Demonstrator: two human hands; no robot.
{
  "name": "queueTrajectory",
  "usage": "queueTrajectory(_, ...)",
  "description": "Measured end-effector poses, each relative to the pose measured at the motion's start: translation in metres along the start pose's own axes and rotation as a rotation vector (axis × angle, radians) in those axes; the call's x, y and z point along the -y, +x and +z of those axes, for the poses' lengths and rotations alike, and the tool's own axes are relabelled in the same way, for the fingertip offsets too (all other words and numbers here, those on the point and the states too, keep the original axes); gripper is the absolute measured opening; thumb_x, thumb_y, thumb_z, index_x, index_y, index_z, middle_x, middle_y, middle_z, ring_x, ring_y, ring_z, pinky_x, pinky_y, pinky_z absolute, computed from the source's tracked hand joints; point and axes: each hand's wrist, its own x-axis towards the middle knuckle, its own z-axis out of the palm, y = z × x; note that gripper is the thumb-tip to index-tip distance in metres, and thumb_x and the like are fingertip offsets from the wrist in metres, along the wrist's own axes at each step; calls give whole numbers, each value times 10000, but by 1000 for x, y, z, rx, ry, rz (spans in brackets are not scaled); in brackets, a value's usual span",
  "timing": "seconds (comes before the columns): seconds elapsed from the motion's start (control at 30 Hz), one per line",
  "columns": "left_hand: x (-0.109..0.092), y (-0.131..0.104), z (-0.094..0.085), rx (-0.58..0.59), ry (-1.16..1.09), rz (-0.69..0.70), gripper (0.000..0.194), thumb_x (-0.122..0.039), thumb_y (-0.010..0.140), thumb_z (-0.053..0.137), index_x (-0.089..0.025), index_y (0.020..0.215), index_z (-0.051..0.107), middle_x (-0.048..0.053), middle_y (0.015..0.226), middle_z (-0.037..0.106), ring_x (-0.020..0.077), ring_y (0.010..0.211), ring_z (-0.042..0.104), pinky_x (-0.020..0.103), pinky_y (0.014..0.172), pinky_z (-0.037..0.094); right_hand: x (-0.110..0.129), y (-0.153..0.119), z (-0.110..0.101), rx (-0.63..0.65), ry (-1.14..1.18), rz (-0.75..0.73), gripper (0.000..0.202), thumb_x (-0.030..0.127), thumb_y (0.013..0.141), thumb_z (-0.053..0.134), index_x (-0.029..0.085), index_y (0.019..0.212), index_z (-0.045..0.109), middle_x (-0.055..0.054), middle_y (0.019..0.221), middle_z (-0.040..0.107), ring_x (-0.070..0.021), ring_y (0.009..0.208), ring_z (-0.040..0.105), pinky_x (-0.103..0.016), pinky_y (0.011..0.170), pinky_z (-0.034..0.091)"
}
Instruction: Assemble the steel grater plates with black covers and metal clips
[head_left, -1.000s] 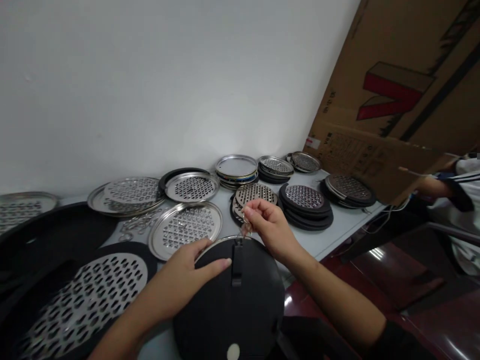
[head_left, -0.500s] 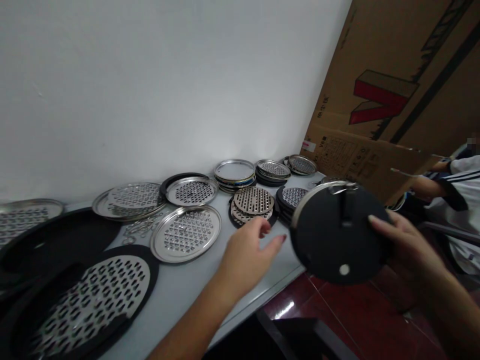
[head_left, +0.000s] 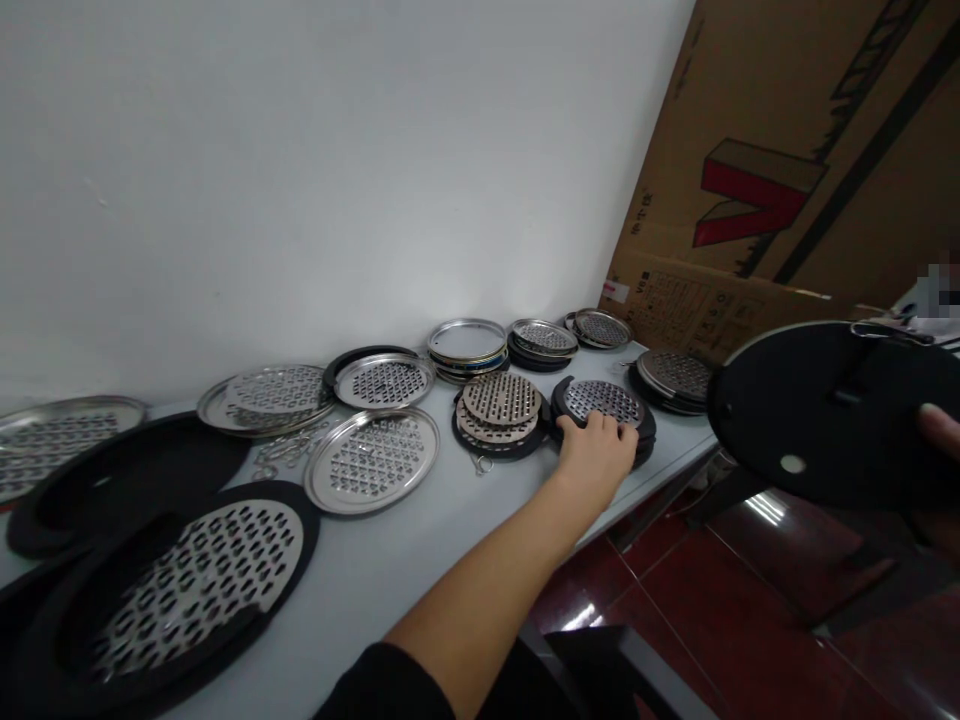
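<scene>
- Black disc (head_left: 817,400): one, in the air past the desk's (head_left: 360,590) front edge.
- Right hand (head_left: 943,430): one, thumb clamped on the disc, other fingers hidden.
- Left hand (head_left: 596,460): one, fingers bent over one round stack (head_left: 604,398) near that edge; I can't tell if they squeeze.

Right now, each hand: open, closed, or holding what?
Left hand: curled on a black round stack topped with a perforated silver metal disc; grip unclear.
Right hand: holding a black round disc.

Perforated-topped stacks (head_left: 502,398), right: five. Smooth-topped stack (head_left: 466,341), far: one. Cardboard box (head_left: 720,100): one. Held black disc (head_left: 817,415), right: one.
</scene>
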Motion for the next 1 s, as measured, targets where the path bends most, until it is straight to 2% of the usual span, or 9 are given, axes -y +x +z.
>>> queueTrajectory(0.1,-1,-24,-6,-24,37,95,281,-156,850,307,-131,1081,465,118,936,556,235,891,489,441,649,441,26,13,8,-172,139,203,444,503,797,333,371,1217,392,-80,1017,614,-303,829,606,-452,602,486)
queueTrajectory(0.23,-1,-63,-16,-46,83,189,277,-170,858,297,-142,1084,455,82,876,553,211,836,504,386,618,446,54,27,23,-219,187,373,390,457,787,423,293,1137,471,-92,1015,598,-305,835,596,-451,629,494)
queueTrajectory(0.3,2,-82,-22,-36,92,208,283,-181,861,294,-150,1094,451,72,872,556,203,820,509,374,618,446,57,29,38,-227,71,297,386,459,766,464,250,1088,495,-98,933,607,-299,810,592,-432,648,488)
queueTrajectory(0.4,8,-112,-29,-31,121,173,284,-187,854,321,-164,1104,454,65,887,565,202,819,515,373,626,444,52,25,70,-126,-71,-48,320,409,767,478,215,1020,511,-74,788,631,-242,666,610,-356,578,493)
queueTrajectory(0.5,15,-145,-32,-55,151,101,273,-186,835,371,-189,1087,476,51,879,578,197,828,516,380,667,430,47,21,104,89,-82,-435,286,267,793,448,179,1061,493,-92,941,636,-215,819,611,-314,696,491)
queueTrajectory(0.57,19,-168,-32,-97,155,58,266,-186,822,394,-208,1068,493,39,875,585,198,849,514,393,707,414,47,21,121,153,-112,-559,300,197,790,425,154,1078,494,-109,1010,619,-217,920,579,-321,776,467)
queueTrajectory(0.67,24,-199,-32,-139,161,-17,280,-177,803,412,-231,1062,503,31,875,591,205,878,511,412,753,390,50,26,139,232,-211,-567,334,136,767,402,157,1079,517,-103,1064,600,-230,1000,531,-355,845,426)
queueTrajectory(0.77,31,-218,-36,-85,162,-109,312,-171,785,427,-236,1081,500,39,893,597,215,878,520,411,755,395,54,33,155,359,-301,-531,378,110,757,382,162,1106,518,-101,1128,564,-249,1073,471,-387,894,379)
queueTrajectory(1.0,52,-216,-54,116,126,-274,378,-132,745,472,-222,1112,490,60,1006,585,230,975,509,409,809,413,52,44,188,417,-337,-519,476,98,724,360,111,1195,432,-145,1191,498,-253,1093,455,-399,890,379)
